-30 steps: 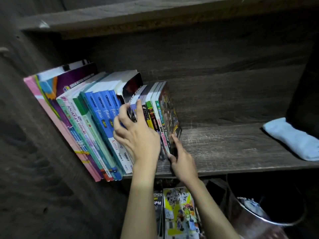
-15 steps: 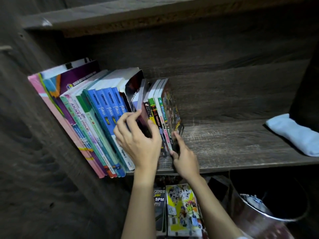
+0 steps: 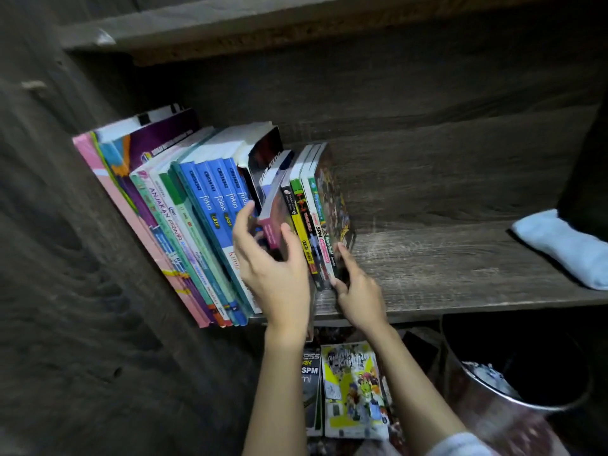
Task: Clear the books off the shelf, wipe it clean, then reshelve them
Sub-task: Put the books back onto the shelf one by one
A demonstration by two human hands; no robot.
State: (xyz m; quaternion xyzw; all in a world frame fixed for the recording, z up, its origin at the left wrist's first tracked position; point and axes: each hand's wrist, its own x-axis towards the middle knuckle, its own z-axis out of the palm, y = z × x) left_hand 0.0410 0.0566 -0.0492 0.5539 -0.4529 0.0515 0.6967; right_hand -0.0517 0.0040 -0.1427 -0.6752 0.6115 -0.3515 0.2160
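A row of books (image 3: 184, 222) leans left on the dark wooden shelf (image 3: 444, 274). My left hand (image 3: 273, 268) grips a small pink-spined book (image 3: 273, 218) in the middle of the row, thumb on its right face, fingers on its left, and the book sticks out toward me. My right hand (image 3: 357, 287) holds the right end of the row, thumb along the cover of the outermost comic book (image 3: 335, 205), which stands with thin books (image 3: 307, 225). A folded light-blue cloth (image 3: 559, 245) lies at the shelf's right end.
The cabinet's side wall (image 3: 65, 258) bounds the books on the left and an upper shelf board (image 3: 296, 24) hangs overhead. Below the shelf stand more books, one with a yellow cover (image 3: 353, 390), and a round metal bin (image 3: 513, 399) at the lower right.
My left hand went from resting on the spines to gripping the pink-spined book and drawing it partly out of the row. My right hand stayed at the end book.
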